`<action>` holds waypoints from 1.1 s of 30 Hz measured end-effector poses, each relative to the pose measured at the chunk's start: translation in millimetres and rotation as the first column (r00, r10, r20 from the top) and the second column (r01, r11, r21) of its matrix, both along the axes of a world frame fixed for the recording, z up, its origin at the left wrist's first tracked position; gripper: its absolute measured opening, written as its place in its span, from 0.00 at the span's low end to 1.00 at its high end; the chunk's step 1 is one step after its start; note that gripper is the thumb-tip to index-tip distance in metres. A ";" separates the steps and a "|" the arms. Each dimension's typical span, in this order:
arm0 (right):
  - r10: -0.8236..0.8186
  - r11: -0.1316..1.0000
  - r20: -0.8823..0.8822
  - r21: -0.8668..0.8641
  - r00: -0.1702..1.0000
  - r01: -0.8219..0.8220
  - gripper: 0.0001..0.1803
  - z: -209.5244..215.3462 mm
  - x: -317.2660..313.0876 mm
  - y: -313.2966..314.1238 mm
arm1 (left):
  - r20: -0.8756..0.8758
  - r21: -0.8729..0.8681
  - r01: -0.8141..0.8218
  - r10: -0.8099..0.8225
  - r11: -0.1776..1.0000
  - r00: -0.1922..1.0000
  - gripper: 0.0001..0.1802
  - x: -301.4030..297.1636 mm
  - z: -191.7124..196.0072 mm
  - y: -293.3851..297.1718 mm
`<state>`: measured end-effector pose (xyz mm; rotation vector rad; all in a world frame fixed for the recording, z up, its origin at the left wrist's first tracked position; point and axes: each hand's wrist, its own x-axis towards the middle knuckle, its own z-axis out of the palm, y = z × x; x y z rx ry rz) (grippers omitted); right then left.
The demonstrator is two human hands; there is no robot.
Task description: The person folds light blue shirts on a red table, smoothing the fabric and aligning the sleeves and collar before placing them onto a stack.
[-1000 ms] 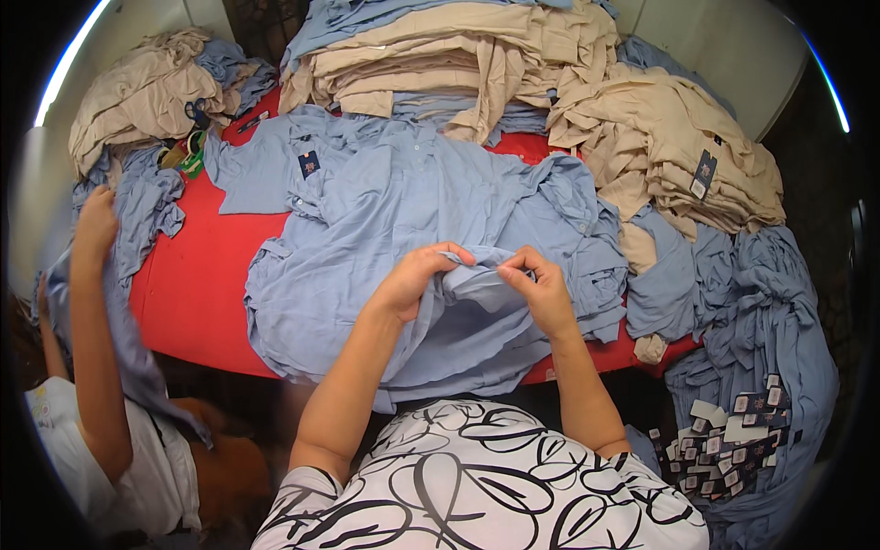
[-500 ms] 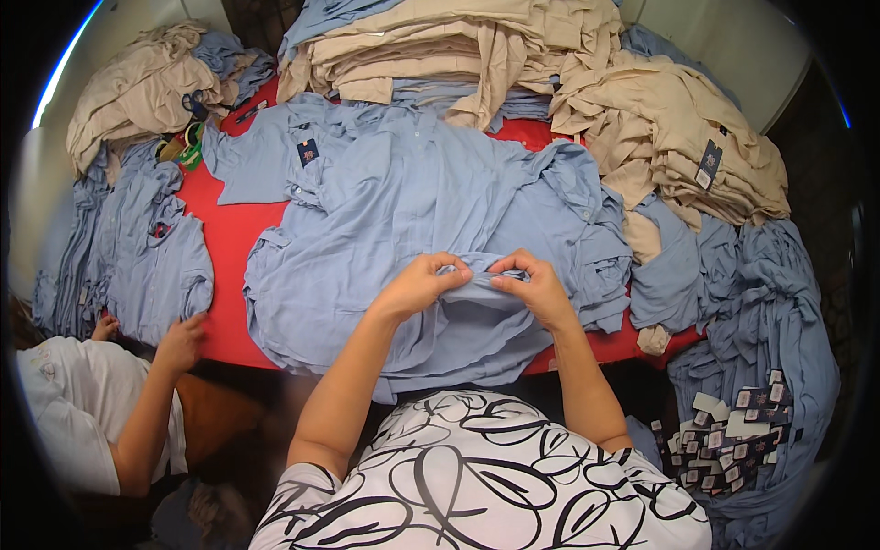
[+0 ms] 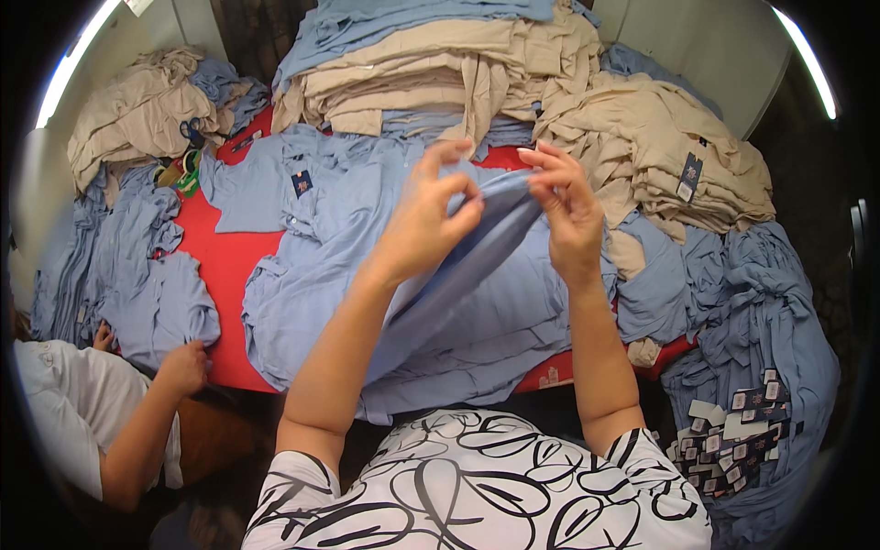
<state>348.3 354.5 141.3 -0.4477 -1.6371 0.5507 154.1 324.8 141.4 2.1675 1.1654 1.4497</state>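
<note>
Left hand point(image 3: 426, 220) and right hand point(image 3: 566, 213) pinch a light-blue garment point(image 3: 477, 266) by its upper edge, fingers closed on the fabric, lifting it clear of the blue pile point(image 3: 348, 302) on the red table point(image 3: 229, 266) for separation.

The one camera sits on the person's head and looks down, close over the two hands point(image 3: 495, 215) and the red table point(image 3: 229, 266), whose edges bend.

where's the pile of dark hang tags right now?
Head view, lower right: the tags lie on hanging blue cloth off the red table's right edge, beside the right forearm.
</note>
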 end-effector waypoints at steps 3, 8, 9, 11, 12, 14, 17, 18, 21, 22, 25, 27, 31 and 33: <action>0.009 1.000 -0.075 0.030 0.997 -0.007 0.03 38.6 1.5 3.2 | 0.163 0.259 -0.017 -0.027 0.966 0.986 0.04 12.4 47.9 10.5; -0.362 0.923 -0.087 0.109 0.928 0.370 0.07 86.6 -11.7 -7.0 | 0.553 0.182 0.140 -0.219 0.973 0.804 0.05 43.2 84.5 13.0; -0.405 0.906 -0.093 0.091 0.910 0.413 0.08 95.8 -11.3 -8.7 | 0.564 0.184 0.133 -0.215 0.974 0.797 0.06 48.8 90.0 15.6; -0.413 0.899 -0.099 0.114 0.905 0.423 0.09 107.8 -8.0 -4.1 | 0.550 0.210 0.023 -0.137 0.978 0.824 0.08 59.9 101.1 18.9; -0.428 0.879 -0.115 0.177 0.896 0.443 0.10 114.1 -7.7 2.6 | 0.545 0.193 -0.024 -0.087 0.981 0.834 0.09 61.0 107.5 19.4; -0.469 0.850 -0.107 0.216 0.877 0.481 0.11 125.8 -4.5 5.1 | 0.547 0.241 -0.117 -0.035 0.963 0.836 0.11 65.7 116.5 25.7; -0.528 0.825 -0.063 0.199 0.847 0.529 0.10 137.0 -0.6 -4.3 | 0.472 0.247 -0.214 0.076 0.945 0.878 0.12 69.0 128.1 23.0; -0.539 0.812 -0.068 0.222 0.840 0.539 0.10 136.0 1.1 -4.0 | 0.476 0.281 -0.224 0.067 0.933 0.877 0.12 71.2 127.9 24.2; -0.556 0.776 -0.107 0.288 0.824 0.561 0.09 138.8 3.8 -2.5 | 0.475 0.294 -0.192 0.031 0.936 0.879 0.12 72.3 132.8 25.8; -0.555 0.767 -0.120 0.307 0.823 0.563 0.09 138.8 3.3 -2.2 | 0.485 0.284 -0.164 0.006 0.945 0.875 0.12 72.2 132.7 27.8; -0.584 0.713 -0.135 0.386 0.800 0.586 0.07 141.1 6.0 -1.8 | 0.529 0.274 -0.103 -0.060 0.956 0.846 0.12 72.8 134.7 37.8; -0.610 0.706 -0.122 0.366 0.783 0.607 0.07 142.2 6.8 -3.5 | 0.573 0.285 -0.068 -0.113 0.956 0.812 0.11 76.5 134.1 47.4; -0.691 0.623 -0.103 0.417 0.716 0.661 0.08 149.5 11.6 -7.1 | 0.588 0.268 -0.048 -0.124 0.962 0.799 0.13 90.0 138.6 51.3; -0.711 0.592 -0.113 0.437 0.694 0.677 0.08 153.7 11.9 -6.9 | 0.537 0.382 -0.138 -0.098 0.914 0.838 0.13 91.9 142.7 54.4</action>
